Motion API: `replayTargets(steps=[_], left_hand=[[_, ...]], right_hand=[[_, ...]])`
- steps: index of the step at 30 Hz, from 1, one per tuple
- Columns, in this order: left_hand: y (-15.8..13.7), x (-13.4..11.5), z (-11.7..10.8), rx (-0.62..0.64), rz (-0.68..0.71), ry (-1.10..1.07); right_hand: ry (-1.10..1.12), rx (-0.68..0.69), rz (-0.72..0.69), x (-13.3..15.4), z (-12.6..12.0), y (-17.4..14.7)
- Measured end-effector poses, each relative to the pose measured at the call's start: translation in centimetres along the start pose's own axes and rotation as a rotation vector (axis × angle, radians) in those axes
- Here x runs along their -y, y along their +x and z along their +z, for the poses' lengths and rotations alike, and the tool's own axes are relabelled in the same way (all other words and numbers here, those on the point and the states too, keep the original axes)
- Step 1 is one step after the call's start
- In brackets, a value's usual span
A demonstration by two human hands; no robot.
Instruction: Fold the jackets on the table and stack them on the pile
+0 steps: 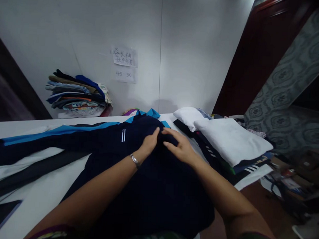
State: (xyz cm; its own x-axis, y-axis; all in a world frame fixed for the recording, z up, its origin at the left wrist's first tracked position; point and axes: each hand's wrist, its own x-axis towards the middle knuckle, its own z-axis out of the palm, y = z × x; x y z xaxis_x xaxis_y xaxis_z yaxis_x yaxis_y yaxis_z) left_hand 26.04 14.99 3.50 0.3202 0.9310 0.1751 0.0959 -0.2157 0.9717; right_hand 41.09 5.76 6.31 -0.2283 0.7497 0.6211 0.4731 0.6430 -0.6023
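Note:
A dark navy jacket [152,189] with two short white stripes on its chest lies spread over the table, one sleeve stretched out to the left. My left hand [149,141], with a silver bracelet at the wrist, is closed on the cloth near the collar, its fingertips partly hidden. Just beside it, my right hand [183,150] has a dark fold of the same jacket between thumb and fingers. Bright blue cloth [153,114] shows from beneath the jacket, behind the collar and along the sleeve.
At the back left stands a stack of folded clothes [76,92]. To the right, white garments [230,139] top a pile of dark striped clothing. Handwritten paper signs [125,57] hang on the pale wall. The white table [46,187] shows at the left.

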Motion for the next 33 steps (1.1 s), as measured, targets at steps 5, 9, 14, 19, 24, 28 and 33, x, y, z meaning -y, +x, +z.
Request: replayTargets(steps=[5, 9, 14, 19, 24, 28, 33], left_hand=[[3.7, -1.4, -0.2, -0.204, -0.122, -0.307], [6.8, -4.2, 0.3, -0.169, -0.046, -0.382], [10.9, -7.4, -0.1, -0.166, 0.022, -0.509], [14.0, -8.9, -3.2, -0.247, 0.063, -0.52], [15.0, -9.3, -8.1, -0.36, 0.061, -0.483], [15.0, -8.5, -12.7, -0.437, 0.049, -0.411], [14.2, -6.0, -17.3, -0.433, 0.052, -0.26]], right_hand=[[-0.289, -0.199, 0.645, -6.7, -3.6, -12.7], [-0.284, -0.074, 0.871, -7.8, -4.3, -19.2], [-0.074, -0.022, 0.93, -6.1, -4.2, -20.0], [0.252, 0.029, 0.879, -3.5, -3.8, -17.6], [0.491, 0.12, 0.825, -0.3, -1.0, -14.1], [0.576, 0.262, 0.867, 0.6, 3.6, -12.2], [0.648, 0.469, 0.887, 0.2, 8.4, -11.8]])
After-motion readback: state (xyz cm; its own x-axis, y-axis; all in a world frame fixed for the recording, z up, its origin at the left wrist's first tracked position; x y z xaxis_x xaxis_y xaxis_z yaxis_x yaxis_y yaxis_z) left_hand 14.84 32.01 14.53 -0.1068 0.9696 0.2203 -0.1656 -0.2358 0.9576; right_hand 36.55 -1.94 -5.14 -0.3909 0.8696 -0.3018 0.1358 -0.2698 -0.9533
